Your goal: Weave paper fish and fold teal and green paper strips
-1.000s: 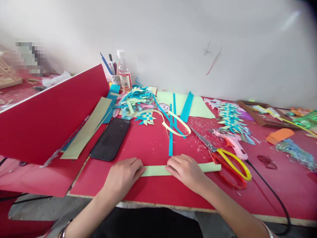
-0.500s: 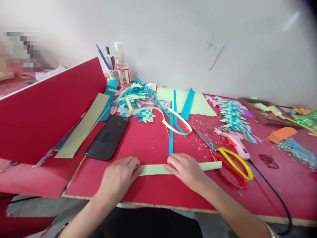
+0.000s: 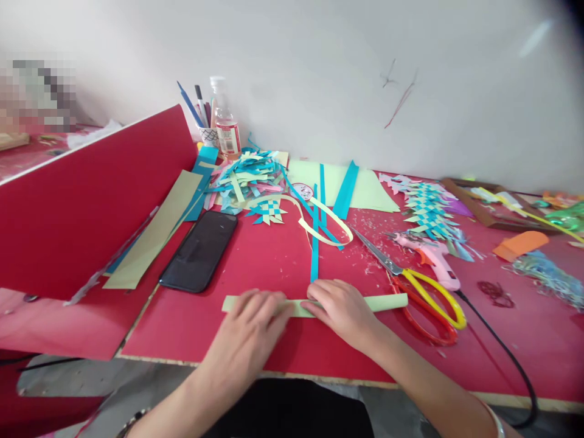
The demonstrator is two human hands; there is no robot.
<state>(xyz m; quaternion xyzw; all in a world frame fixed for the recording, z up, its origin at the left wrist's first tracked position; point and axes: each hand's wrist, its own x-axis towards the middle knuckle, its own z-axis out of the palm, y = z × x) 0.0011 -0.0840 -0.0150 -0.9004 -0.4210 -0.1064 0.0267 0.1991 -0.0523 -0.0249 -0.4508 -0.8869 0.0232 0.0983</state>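
A long pale green paper strip [image 3: 385,302] lies flat across the near part of the red table [image 3: 274,261]. My left hand [image 3: 253,328] rests on the strip near its middle, fingers pressing down on it. My right hand [image 3: 340,307] presses on the strip just to the right, fingertips almost touching the left hand's. The strip's left end [image 3: 230,303] shows bare beyond my left hand. A blue paper strip [image 3: 314,243] runs away from my hands toward the wall.
Yellow-and-red scissors [image 3: 420,292] and a pink glue gun [image 3: 433,258] with a black cord lie right of the strip. A black phone [image 3: 199,250] lies at left beside a raised red board [image 3: 91,201]. Woven paper pieces [image 3: 249,176], a bottle [image 3: 227,131] and pens stand by the wall.
My left hand slid to the right along the green strip toward my right hand, uncovering the strip's left end. My right hand stayed put.
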